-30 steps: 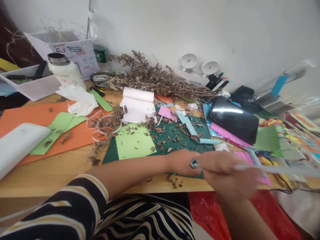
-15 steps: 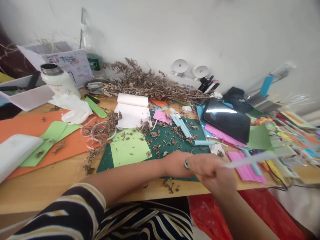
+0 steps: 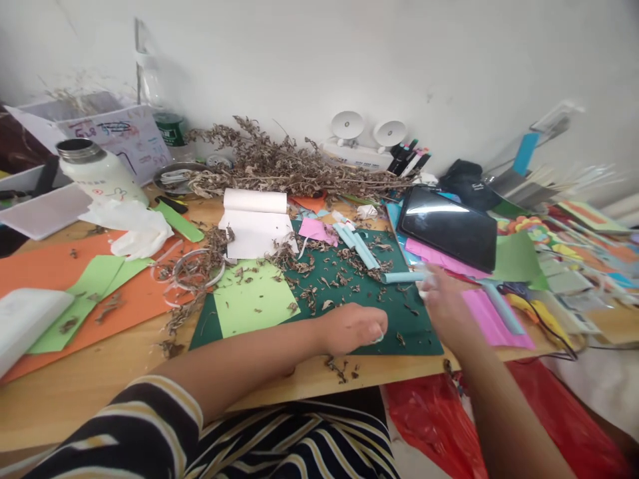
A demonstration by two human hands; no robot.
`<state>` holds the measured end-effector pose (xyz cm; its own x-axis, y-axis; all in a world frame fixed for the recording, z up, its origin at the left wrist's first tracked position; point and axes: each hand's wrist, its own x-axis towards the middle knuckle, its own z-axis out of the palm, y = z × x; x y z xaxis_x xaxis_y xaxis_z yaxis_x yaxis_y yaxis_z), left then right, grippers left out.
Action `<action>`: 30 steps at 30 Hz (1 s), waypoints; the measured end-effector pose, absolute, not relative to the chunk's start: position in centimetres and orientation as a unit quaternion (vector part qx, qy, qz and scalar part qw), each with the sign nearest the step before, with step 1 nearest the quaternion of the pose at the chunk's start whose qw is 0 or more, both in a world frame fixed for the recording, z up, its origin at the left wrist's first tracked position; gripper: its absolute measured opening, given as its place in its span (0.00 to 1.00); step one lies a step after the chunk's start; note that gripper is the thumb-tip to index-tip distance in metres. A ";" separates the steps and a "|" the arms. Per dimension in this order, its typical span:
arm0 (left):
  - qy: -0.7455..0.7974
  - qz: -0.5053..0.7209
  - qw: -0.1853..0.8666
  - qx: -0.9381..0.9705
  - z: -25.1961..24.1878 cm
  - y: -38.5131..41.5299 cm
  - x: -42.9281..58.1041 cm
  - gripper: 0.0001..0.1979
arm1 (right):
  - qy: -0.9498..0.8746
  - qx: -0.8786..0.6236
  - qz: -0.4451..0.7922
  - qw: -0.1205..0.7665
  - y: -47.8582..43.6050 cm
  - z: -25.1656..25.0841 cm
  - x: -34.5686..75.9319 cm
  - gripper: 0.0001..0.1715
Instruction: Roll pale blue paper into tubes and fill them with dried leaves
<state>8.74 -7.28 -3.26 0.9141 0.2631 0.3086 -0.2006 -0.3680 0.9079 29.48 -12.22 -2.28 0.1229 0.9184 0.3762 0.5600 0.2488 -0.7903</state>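
My left hand is closed in a fist above the front of the dark green cutting mat. A small pale bit shows at its fingertips, but what it is I cannot make out. Smeared by motion, my right hand is at the mat's right edge. Its fingers are beside a whitish crumpled scrap and the end of a light blue paper roll; whether they grip anything is unclear. A light green paper square lies on the mat's left part, with dry leaf crumbs scattered around.
Dried plant stalks lie along the wall. At left are a white bottle, a crumpled tissue and orange paper. A black tablet and pink paper are at right. Red plastic hangs below the edge.
My right hand has moved up and away from my left hand, towards the blue roll. The whitish translucent strip it held no longer shows clearly. My left hand stays closed at nearly the same place.
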 end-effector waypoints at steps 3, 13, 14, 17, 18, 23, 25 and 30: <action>0.011 0.213 0.589 0.779 -3.5 -7.4 8.7 0.31 | -0.618 -0.674 0.124 0.386 -12.6 -4.7 29.4 0.24; 0.009 0.272 0.587 0.762 -4.2 -7.6 9.1 0.30 | -0.824 -0.479 -0.057 0.299 -16.1 -0.2 23.9 0.12; 0.012 0.274 0.584 0.764 -4.2 -7.6 9.1 0.30 | -0.830 -0.469 -0.066 0.294 -16.3 0.3 23.4 0.11; 0.011 0.270 0.580 0.769 -4.2 -7.5 9.1 0.31 | -0.827 -0.476 -0.083 0.288 -16.5 0.9 22.4 0.08; 0.011 0.269 0.577 0.771 -4.2 -7.5 9.1 0.31 | -0.823 -0.485 -0.085 0.285 -16.4 1.0 22.2 0.08; 0.018 0.259 0.570 0.779 -4.2 -7.5 9.0 0.32 | -0.816 -0.502 -0.087 0.272 -16.2 1.2 21.9 0.06; 0.023 0.251 0.574 0.780 -4.2 -7.5 9.1 0.33 | -0.817 -0.497 -0.090 0.279 -16.3 1.1 21.8 0.06; 0.032 0.257 0.577 0.775 -4.3 -7.6 9.2 0.34 | -0.816 -0.462 -0.136 0.320 -16.8 0.4 22.0 0.11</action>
